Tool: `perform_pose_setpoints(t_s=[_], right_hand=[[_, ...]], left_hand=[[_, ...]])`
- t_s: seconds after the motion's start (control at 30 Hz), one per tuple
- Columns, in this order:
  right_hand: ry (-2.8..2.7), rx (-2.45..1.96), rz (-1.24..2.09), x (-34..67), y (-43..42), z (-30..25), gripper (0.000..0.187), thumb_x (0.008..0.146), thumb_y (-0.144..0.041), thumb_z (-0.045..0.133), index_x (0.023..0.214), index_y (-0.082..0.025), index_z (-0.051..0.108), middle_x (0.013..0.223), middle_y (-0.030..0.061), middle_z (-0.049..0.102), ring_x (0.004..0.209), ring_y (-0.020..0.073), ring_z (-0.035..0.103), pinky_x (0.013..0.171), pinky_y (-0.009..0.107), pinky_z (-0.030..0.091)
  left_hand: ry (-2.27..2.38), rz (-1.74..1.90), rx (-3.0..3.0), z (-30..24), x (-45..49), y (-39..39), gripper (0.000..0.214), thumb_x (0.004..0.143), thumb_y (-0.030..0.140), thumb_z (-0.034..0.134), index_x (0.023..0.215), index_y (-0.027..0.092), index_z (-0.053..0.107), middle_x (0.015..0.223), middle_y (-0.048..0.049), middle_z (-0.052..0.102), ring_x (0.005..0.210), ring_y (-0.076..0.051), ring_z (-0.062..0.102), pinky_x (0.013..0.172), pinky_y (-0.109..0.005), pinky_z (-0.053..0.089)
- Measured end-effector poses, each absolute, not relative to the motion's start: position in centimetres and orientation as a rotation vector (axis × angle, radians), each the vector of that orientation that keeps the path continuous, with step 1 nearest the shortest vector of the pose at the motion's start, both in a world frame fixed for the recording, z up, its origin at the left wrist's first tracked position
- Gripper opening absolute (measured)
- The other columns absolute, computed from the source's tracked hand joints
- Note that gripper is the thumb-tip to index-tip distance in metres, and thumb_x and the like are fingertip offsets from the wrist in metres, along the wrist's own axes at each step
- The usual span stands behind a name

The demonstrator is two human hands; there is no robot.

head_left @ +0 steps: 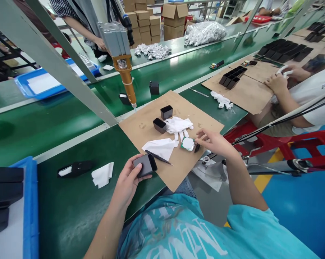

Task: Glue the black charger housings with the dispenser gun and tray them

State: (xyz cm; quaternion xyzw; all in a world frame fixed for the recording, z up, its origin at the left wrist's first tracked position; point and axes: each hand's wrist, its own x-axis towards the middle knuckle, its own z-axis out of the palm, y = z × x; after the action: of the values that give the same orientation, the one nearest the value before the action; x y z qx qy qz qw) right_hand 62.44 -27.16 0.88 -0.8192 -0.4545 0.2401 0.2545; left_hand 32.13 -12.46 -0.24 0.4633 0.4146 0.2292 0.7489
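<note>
L hand [128,178] has a blk open-ended housing [144,166], thumb on near face, fingers wrapped round it; held just above the cardboard sheet's [143,127] near-L edge, open end facing R. R hand [212,142] is over the sheet's near-R edge, thumb + index narrow, tips at the R side of a green PCB w/ white round top [188,144]; can't tell if they grip it or just touch. Small blk part [197,148] right under those tips, beside PCB.

Btwn hands, toward sheet's near corner: blk tweezers [160,158], tilted, partly across a white cloth [159,148]. White glove [179,125] nr sheet's middle, fingers pointing to PCB. Two open blk boxes, rear one [166,112] and front one [159,126], stand toward the far-L edge, front one touching the glove.

Dispenser nozzle [131,95] hangs tip-down over that far-L edge. On the green table [71,205]: folded white cloth [102,175] + blk case w/ white patch [75,169], both L of sheet; blue tray [33,212] at table's L end, w/ blk boxes in it. Thin knife [198,92] nr table's far edge, R of sheet's far corner.
</note>
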Motion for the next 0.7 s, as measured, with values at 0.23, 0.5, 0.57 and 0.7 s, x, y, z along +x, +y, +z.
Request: perform_pose_setpoints(t_s=[0.23,0.5,0.57,0.7], right_hand=[[-1.204,-2.126,0.278,58.3,-28.4,-3.1,0.063,0.085,-0.054,0.061,0.139,-0.027,0.043,0.145,0.0119,0.048,0.134,0.0304,0.047,0.108,0.049,0.043],[-1.17,-1.973,-0.06,57.2,-26.8,-3.9,0.058,0.085,-0.047,0.063,0.137,-0.029,0.047,0.141,0.0111,0.051,0.133,0.0295,0.049,0.11,0.051,0.042],[-1.331,-1.925,-0.119,58.5,-25.0,-1.7,0.045,0.088,-0.045,0.06,0.129,-0.027,0.054,0.138,0.011,0.054,0.132,0.0296,0.05,0.109,0.051,0.042],[-1.693,-1.914,-0.117,60.4,-18.4,3.5,0.031,0.094,-0.04,0.049,0.117,-0.023,0.062,0.132,0.0099,0.061,0.123,0.0276,0.056,0.105,0.046,0.046]], left_hand=[[0.937,0.492,1.04,-0.5,32.4,-13.2,0.051,0.073,0.041,0.074,0.118,0.024,0.057,0.113,-0.0042,0.06,0.09,-0.017,0.062,0.066,-0.026,0.06],[0.925,0.36,1.264,-1.0,31.7,-13.1,0.057,0.072,0.048,0.075,0.119,0.024,0.056,0.113,-0.0061,0.059,0.085,-0.018,0.059,0.058,-0.022,0.048],[0.881,0.302,1.358,-0.7,31.2,-12.3,0.054,0.076,0.051,0.071,0.12,0.024,0.055,0.114,-0.0063,0.059,0.09,-0.02,0.059,0.061,-0.024,0.049],[0.803,0.243,1.565,-0.5,30.0,-9.8,0.042,0.085,0.052,0.062,0.115,0.024,0.058,0.107,-0.0051,0.062,0.1,-0.022,0.059,0.085,-0.032,0.048]])
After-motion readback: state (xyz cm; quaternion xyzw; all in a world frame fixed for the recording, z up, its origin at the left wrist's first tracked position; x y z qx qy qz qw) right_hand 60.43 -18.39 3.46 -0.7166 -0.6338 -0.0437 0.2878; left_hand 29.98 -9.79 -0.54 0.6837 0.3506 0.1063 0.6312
